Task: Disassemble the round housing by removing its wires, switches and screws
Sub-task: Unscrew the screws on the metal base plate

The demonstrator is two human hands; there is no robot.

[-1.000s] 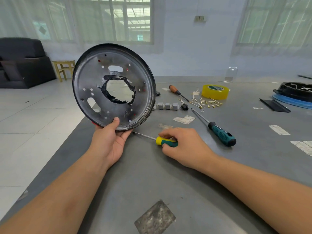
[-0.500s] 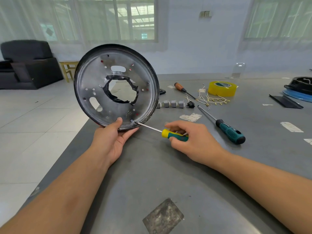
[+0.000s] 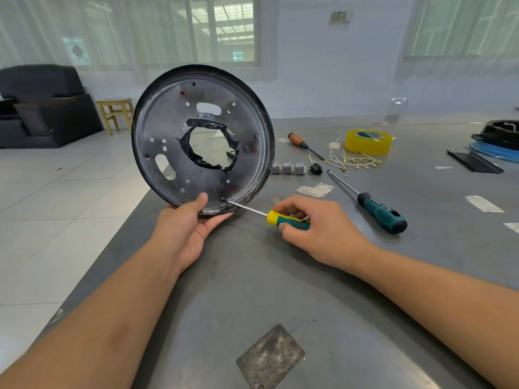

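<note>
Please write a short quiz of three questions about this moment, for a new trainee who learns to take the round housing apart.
1. True or false: the left hand holds the round housing upright by its lower rim.
2. Where does the tip of the small screwdriver in the right hand touch?
3. How many other screwdrivers lie on the table? A) one B) two C) three

Key
1. True.
2. A screw near the housing's bottom edge.
3. B: the orange-handled screwdriver and the big green screwdriver.
</note>
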